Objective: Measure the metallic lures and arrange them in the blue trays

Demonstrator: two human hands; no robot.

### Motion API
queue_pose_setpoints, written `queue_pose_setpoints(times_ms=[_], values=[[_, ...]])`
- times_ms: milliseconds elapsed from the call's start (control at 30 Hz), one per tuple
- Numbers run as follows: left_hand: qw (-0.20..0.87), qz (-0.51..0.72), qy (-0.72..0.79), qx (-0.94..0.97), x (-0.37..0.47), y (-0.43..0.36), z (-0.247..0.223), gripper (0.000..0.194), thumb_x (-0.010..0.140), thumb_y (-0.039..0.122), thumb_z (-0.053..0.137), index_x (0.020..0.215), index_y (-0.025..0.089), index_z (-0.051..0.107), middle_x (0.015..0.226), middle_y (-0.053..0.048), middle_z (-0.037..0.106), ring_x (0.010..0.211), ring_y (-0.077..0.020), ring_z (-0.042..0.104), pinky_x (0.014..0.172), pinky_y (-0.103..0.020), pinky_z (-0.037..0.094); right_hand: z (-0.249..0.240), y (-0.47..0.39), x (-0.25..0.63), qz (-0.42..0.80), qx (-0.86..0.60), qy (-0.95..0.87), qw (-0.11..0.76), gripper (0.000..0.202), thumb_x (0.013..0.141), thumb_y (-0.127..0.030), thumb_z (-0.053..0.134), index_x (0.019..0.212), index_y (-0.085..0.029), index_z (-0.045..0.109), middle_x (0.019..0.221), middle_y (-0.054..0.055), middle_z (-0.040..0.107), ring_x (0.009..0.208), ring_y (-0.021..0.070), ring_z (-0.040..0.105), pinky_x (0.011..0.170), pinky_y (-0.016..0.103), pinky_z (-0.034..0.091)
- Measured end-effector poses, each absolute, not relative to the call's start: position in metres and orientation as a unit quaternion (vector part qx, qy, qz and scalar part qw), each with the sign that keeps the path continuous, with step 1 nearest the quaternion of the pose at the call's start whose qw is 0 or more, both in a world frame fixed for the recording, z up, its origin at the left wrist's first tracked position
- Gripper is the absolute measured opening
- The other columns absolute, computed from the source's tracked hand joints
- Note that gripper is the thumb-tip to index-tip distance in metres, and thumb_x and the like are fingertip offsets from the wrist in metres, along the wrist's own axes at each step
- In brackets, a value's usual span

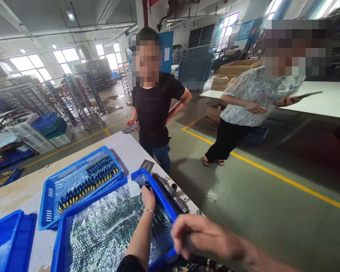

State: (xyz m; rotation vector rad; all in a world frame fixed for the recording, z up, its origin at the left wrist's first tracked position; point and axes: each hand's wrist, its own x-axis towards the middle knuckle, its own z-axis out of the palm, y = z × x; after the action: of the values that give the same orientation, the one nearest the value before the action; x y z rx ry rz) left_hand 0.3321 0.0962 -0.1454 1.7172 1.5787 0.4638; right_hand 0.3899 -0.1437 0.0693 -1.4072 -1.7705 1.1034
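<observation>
My left hand [149,198], with a thin bracelet at the wrist, reaches into the far right corner of a large blue tray [56,241]. Its fingers are closed around something small and dark, partly hidden. A white paper piece [134,187] lies just left of it. Shiny greenish-silver strips [102,223] fill much of this tray. Over the tray's near right edge hangs my right hand [201,236], its fingers curled and smeared by motion; whether it holds anything is unclear. Behind, a second blue tray [49,189] holds a row of yellow-and-dark pieces [87,187] on clear wrap.
Another blue tray [5,238] stands at the table's left. Dark metal tubes [170,192] and a dark card [146,165] lie along the right edge. One person [155,109] stands beyond the table; another person [249,94] leans by a white table [323,100].
</observation>
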Motion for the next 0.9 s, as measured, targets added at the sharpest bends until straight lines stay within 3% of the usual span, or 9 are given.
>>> queue_pose_setpoints(times_ms=[67,133,200,333,467,900], values=[[0.373,0.181,0.623,0.664,0.333,0.098,-0.146,0.031,0.109,0.022,0.052,0.131,0.002,0.060,0.137,-0.023,0.066,0.134,-0.0311,0.064,0.111,-0.036,0.047,0.027,-0.127,0.382,0.368,-0.581,-0.690,0.227,0.030,0.099,-0.032,0.060,0.122,-0.017,0.071,0.114,0.012,0.076,0.107,0.0259,0.073,0.099,0.042,0.056],[0.376,0.177,0.633,0.653,0.334,0.102,-0.146,0.032,0.109,0.025,0.053,0.131,0.003,0.062,0.135,-0.022,0.068,0.134,-0.0310,0.064,0.111,-0.035,0.046,-0.025,-0.114,0.374,0.323,-0.554,-0.766,0.054,0.028,0.097,-0.025,0.058,0.117,-0.013,0.074,0.116,0.016,0.076,0.115,0.0336,0.072,0.110,0.053,0.049],[0.382,0.171,0.643,0.641,0.336,0.108,-0.146,0.033,0.109,0.027,0.053,0.130,0.003,0.063,0.134,-0.023,0.069,0.133,-0.0321,0.065,0.109,-0.036,0.047,-0.072,-0.108,0.369,0.309,-0.562,-0.767,-0.030,0.031,0.102,-0.023,0.052,0.123,-0.012,0.072,0.119,0.016,0.076,0.117,0.0326,0.073,0.108,0.047,0.051],[0.396,0.159,0.656,0.623,0.337,0.118,-0.142,0.037,0.107,0.029,0.056,0.130,0.001,0.064,0.133,-0.023,0.070,0.130,-0.0343,0.067,0.106,-0.038,0.049,-0.120,-0.108,0.375,0.242,-0.581,-0.771,-0.098,0.028,0.102,-0.026,0.051,0.119,-0.014,0.071,0.119,0.014,0.075,0.114,0.0327,0.073,0.103,0.046,0.053],[0.411,0.149,0.663,0.608,0.336,0.123,-0.138,0.036,0.105,0.029,0.057,0.124,0.001,0.067,0.127,-0.023,0.073,0.125,-0.0354,0.069,0.103,-0.040,0.051,-0.134,-0.112,0.383,0.202,-0.571,-0.786,-0.122,0.032,0.104,-0.030,0.045,0.113,-0.017,0.073,0.112,0.010,0.076,0.106,0.0324,0.075,0.092,0.048,0.054],[0.406,0.178,0.645,0.623,0.333,0.138,-0.143,0.036,0.101,0.022,0.059,0.129,0.001,0.069,0.129,-0.023,0.074,0.126,-0.0317,0.070,0.107,-0.036,0.050,-0.151,-0.111,0.385,0.167,-0.590,-0.787,-0.064,0.028,0.102,-0.031,0.046,0.106,-0.019,0.070,0.106,0.008,0.076,0.100,0.0303,0.075,0.090,0.047,0.054]])
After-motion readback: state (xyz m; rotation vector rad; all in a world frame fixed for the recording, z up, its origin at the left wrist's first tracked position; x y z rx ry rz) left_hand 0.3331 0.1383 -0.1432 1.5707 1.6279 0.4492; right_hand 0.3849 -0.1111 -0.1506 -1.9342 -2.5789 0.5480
